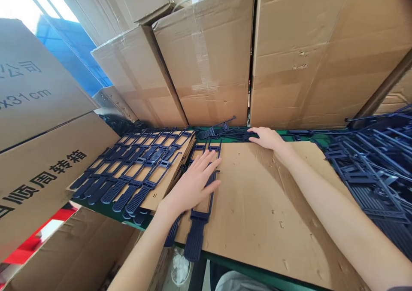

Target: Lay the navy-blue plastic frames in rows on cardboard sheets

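My left hand [196,179] lies flat with its fingers spread over a dark blue plastic frame piece with a ribbed, paddle-like end [195,239]. That piece rests on a flat cardboard sheet [244,205], its ribbed end jutting past the near edge; my hand hides part of its middle. My right hand [266,137] is at the sheet's far edge, thumb and fingers apart, beside loose dark plastic pieces [222,130]. Nothing shows between its fingers. On the left, rows of similar dark blue pieces [141,164] lie on a stack of cardboard sheets [180,153].
A tangled heap of dark plastic pieces [373,175] lies on the right. Tall cardboard boxes [219,59] stand along the back of the green table [283,133]. Printed cartons [48,166] rise on the left. An open box [80,248] sits below the table's front-left edge.
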Action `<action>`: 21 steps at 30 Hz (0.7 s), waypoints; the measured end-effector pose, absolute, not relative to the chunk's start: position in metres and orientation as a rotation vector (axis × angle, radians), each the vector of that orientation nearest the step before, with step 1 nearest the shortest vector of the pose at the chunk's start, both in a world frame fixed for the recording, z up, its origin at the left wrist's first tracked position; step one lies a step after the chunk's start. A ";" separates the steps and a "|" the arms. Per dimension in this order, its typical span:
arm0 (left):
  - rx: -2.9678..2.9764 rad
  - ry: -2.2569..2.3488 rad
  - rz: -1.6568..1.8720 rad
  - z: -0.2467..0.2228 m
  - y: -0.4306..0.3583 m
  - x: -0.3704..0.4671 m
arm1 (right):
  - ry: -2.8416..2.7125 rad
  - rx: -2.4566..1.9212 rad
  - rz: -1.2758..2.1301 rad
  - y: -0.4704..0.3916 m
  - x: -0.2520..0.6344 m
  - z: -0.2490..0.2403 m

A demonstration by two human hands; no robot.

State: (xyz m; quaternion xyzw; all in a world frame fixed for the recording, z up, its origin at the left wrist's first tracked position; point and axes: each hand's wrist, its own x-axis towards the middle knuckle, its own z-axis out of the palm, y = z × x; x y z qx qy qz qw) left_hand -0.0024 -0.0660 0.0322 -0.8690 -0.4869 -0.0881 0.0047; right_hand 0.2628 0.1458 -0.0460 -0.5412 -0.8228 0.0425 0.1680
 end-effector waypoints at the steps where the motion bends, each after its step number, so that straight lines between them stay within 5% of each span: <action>1: -2.711 -1.527 -0.247 0.030 -0.051 -0.001 | -2.348 -1.538 0.116 0.145 0.259 -0.049; 11: -2.616 -1.622 -0.175 -0.030 0.018 -0.001 | -2.263 -1.552 0.092 0.149 0.258 -0.067; 21: -2.585 -1.613 -0.175 -0.037 0.016 -0.002 | -2.076 -1.458 0.026 0.148 0.262 -0.059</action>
